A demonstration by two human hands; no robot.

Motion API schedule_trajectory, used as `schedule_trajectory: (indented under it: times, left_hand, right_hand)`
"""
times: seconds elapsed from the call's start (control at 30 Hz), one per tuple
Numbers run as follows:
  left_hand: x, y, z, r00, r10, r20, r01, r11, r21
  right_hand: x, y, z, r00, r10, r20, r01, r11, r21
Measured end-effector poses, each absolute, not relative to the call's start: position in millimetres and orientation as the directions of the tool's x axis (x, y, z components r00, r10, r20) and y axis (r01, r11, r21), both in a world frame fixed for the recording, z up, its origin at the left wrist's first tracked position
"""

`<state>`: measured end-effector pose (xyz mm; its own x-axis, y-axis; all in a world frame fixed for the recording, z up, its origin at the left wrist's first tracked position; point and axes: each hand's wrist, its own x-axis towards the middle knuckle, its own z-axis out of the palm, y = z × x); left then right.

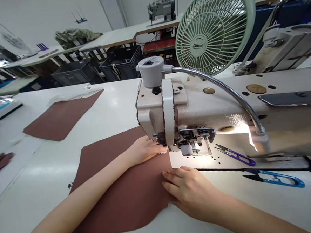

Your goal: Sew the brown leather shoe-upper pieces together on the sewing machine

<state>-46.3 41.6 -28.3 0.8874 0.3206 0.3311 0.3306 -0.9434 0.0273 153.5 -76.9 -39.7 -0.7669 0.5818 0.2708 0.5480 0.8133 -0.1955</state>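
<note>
A large brown fabric panel (pixel 123 199) lies under the head of a sewing machine (pixel 155 109). My left hand (pixel 143 150) rests flat on its upper part, fingers stretched toward the needle area. A small white piece (pixel 163 151) shows at these fingertips; I cannot make out what it is. At the panel's right edge, my right hand (pixel 190 188) has its fingers bent and close together on the fabric. The machine's front parts hide the needle. Purple-handled thread snips (pixel 238 155) lie on the machine bed, right of both hands.
Blue thread snips (pixel 280 179) lie at the right. Another brown panel (pixel 63 115) is on the table (pixel 112 101) at the left. A green fan (pixel 213 32) stands behind the machine, and a lamp on a bendable metal neck (pixel 222 82) arches over it. Grey crates (pixel 123 64) stand beyond.
</note>
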Motion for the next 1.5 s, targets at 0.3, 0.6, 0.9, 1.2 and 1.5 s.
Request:
schedule_trajectory:
  times: [0.3, 0.6, 0.9, 1.2, 1.5]
  left_hand:
    - [-48.8, 44.8, -9.7, 0.895, 0.250, 0.371, 0.246, -0.968, 0.059]
    - [-42.4, 32.8, -14.3, 0.893, 0.325, 0.312, 0.379, -0.916, -0.131]
    - [-32.9, 14.3, -11.1, 0.835, 0.545, 0.078, 0.551, -0.825, -0.125]
    - [-1.9, -4.8, -13.2, 0.643, 0.759, -0.101, 0.736, -0.649, -0.192]
    - [4.2, -9.8, -5.3, 0.593, 0.801, -0.077, 0.799, -0.598, -0.068]
  right_hand:
    - [153.8, -73.2, -43.5, -0.692, 0.597, 0.407, 0.579, 0.795, -0.182]
    - [150.1, -71.1, -53.9, -0.687, 0.555, 0.470, 0.610, 0.791, -0.043]
    - [146.6, -68.0, -65.5, -0.682, 0.575, 0.453, 0.657, 0.754, 0.032]
    - [141.0, -67.2, -70.4, -0.736, 0.592, 0.329, 0.649, 0.755, 0.094]
    - [133.0, -71.0, -73.3, -0.694, 0.560, 0.453, 0.695, 0.686, 0.216]
